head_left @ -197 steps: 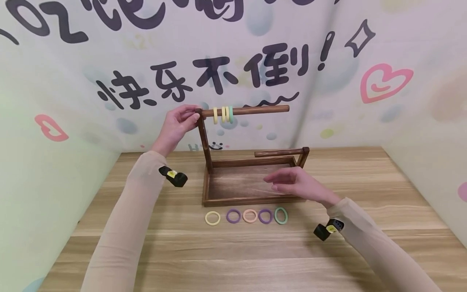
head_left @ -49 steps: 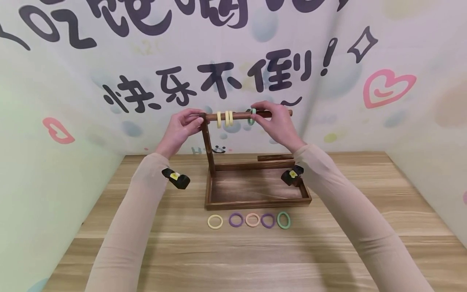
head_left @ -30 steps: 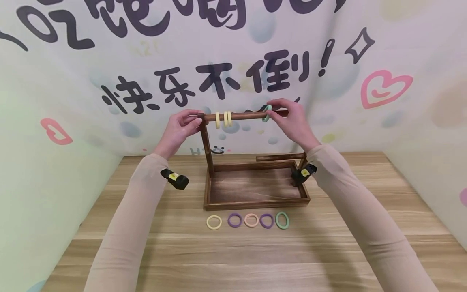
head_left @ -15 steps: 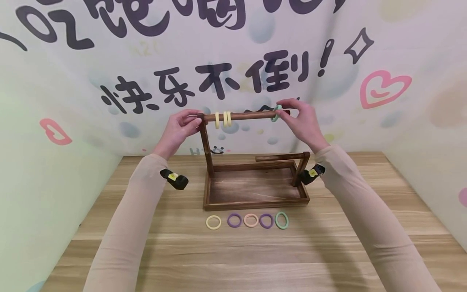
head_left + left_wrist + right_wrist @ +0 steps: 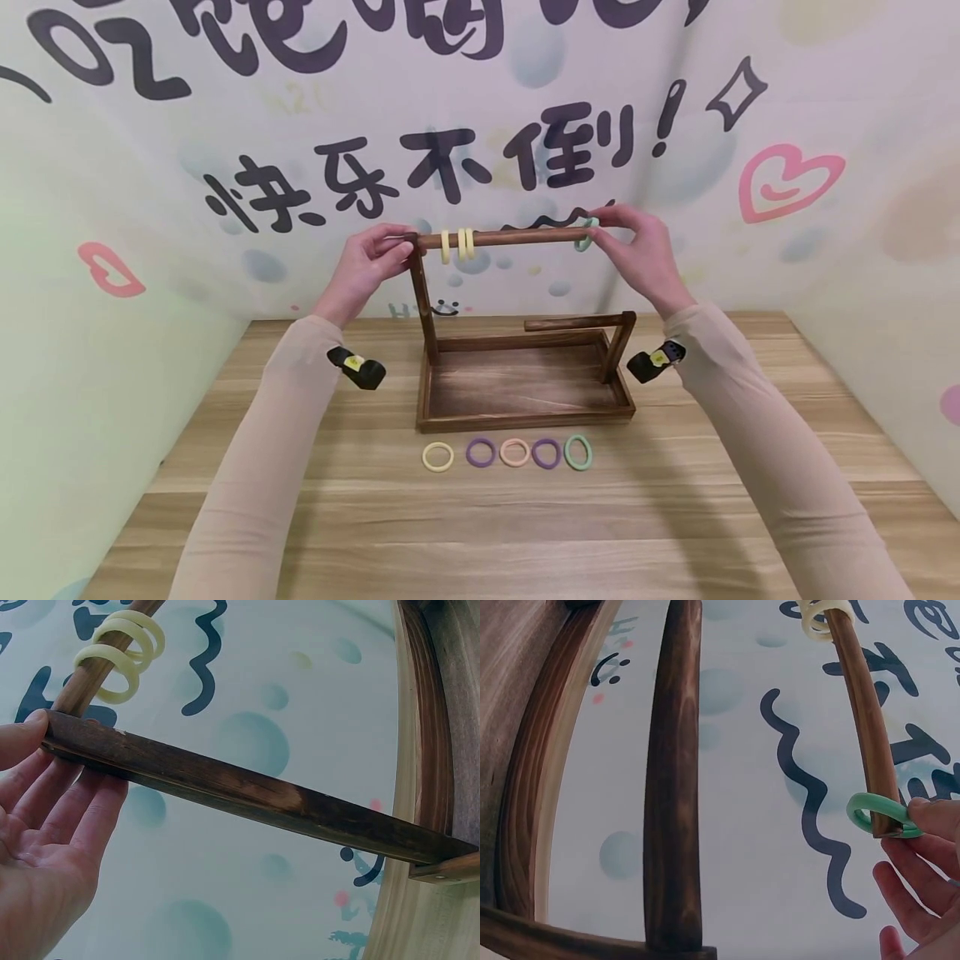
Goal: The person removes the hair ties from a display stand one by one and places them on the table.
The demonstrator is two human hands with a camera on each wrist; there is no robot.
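Toward the table's (image 5: pixel 480 533) back edge, above the tray (image 5: pixel 517 379): green ring (image 5: pixel 876 801) sits around the upper rod (image 5: pixel 525 238), right at its free right tip. Right hand (image 5: pixel 641 250) has that ring pinched, thumb and fingers, and is the near one. Rod's long axis runs left-right, about level, so my read: ring can only clear by sliding right along it. Left hand (image 5: pixel 367 262) grips top of tall post (image 5: pixel 422 300) at rod's other end, well apart from green ring; three yellow rings (image 5: pixel 446 247) hang between.
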